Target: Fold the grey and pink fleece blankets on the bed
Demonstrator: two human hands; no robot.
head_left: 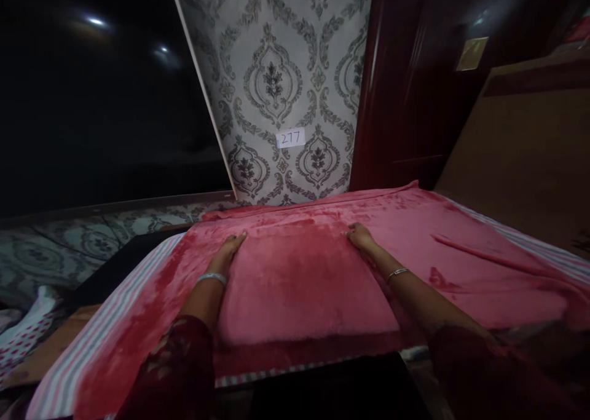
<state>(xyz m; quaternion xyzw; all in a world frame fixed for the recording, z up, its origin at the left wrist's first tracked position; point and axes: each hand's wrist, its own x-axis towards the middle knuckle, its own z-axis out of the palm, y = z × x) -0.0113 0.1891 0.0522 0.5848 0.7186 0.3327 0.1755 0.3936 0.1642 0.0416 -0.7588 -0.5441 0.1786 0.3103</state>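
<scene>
A pink plush blanket (304, 285) is spread in front of me, with a raised rectangular fold in its middle. At the fold's far left corner is my left hand (230, 248), its fingers closed on the fabric and partly hidden. My right hand (362, 238) is closed at the far right corner, fingertips pinching the plush. The fold lies between my two forearms. Grey, white and pink stripes (124, 303) run along the blanket's left side, and more show at the right and near edges.
A large dark screen (106, 100) stands at the left. Behind the blanket is patterned wallpaper (276, 57) with a paper label (291, 138) reading 277. A dark red door (410, 100) and a brown cardboard panel (530, 149) are at the right. Polka-dot cloth (27, 334) lies at left.
</scene>
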